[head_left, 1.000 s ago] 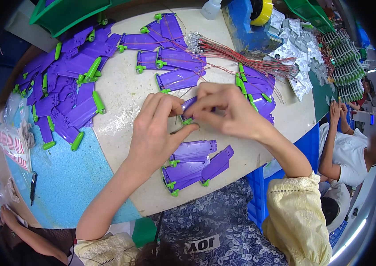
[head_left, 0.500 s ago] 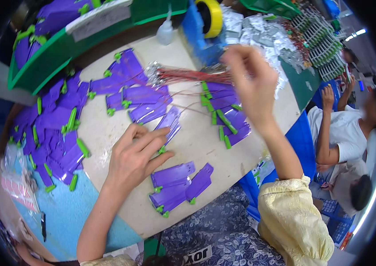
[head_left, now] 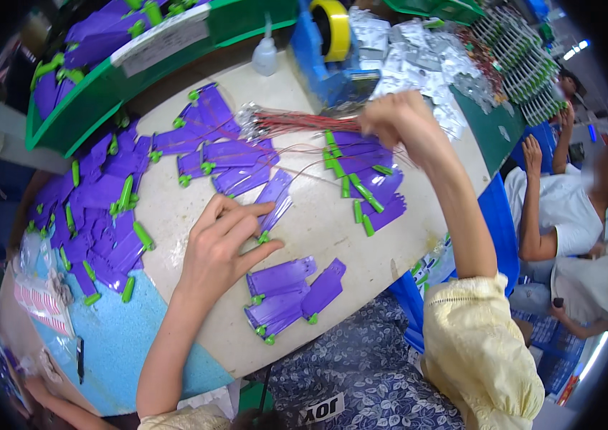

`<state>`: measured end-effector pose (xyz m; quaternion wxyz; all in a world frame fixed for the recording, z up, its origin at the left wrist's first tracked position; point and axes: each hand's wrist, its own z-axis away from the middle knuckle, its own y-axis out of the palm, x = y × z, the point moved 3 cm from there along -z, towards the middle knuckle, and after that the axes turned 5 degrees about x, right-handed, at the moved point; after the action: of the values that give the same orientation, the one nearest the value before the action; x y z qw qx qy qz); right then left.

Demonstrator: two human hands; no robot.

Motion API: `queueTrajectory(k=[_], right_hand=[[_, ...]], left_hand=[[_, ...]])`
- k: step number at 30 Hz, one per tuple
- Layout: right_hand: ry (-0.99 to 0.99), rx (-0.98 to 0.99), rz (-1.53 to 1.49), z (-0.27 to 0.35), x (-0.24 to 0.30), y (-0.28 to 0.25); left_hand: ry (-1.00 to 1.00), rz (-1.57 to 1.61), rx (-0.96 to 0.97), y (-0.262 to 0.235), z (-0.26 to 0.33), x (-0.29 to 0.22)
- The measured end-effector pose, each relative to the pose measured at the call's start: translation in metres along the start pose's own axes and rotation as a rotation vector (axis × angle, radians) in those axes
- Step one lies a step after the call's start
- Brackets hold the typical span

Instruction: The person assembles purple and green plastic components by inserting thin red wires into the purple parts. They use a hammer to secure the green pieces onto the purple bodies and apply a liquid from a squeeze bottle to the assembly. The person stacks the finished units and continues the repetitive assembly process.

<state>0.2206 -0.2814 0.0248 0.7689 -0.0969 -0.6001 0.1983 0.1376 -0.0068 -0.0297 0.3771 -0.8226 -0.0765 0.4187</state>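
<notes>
My left hand (head_left: 221, 240) is closed around the lower end of a flat purple piece with a green end (head_left: 276, 195), its index finger and thumb at the piece's edge. My right hand (head_left: 408, 122) is curled, with its fingertips over the right end of a bundle of thin red wires (head_left: 304, 123); what it holds is hidden and blurred. A fanned row of purple pieces with green ends (head_left: 365, 161) lies just below that hand. Several more such pieces (head_left: 221, 154) lie beyond my left hand, crossed by loose wires. Nearer me is a small group of purple pieces (head_left: 279, 312).
A large heap of purple pieces (head_left: 92, 222) covers the left side. Behind stand a green bin (head_left: 96, 118), a white squeeze bottle (head_left: 265, 57) and a blue tape dispenser (head_left: 311, 68). Silver packets (head_left: 419, 54) lie at the far right. A person in white (head_left: 533, 208) sits to the right.
My right hand has come down and its fingers have curled in toward the end of the wire bundle. My left hand stays at the same purple piece. The whole view has shifted slightly.
</notes>
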Motion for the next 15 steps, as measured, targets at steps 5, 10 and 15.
queueTrajectory(k=[5, 10, 15], right_hand=[[-0.079, 0.393, -0.243, 0.074, -0.019, 0.106], [-0.101, 0.343, -0.013, 0.067, -0.024, 0.124], [-0.413, 0.201, 0.209, 0.071, -0.018, 0.124]], left_hand=[[-0.148, 0.186, -0.054, 0.009, 0.001, 0.005], [-0.087, 0.041, -0.099, 0.007, 0.01, 0.003], [-0.012, -0.139, -0.162, 0.019, 0.025, -0.003]])
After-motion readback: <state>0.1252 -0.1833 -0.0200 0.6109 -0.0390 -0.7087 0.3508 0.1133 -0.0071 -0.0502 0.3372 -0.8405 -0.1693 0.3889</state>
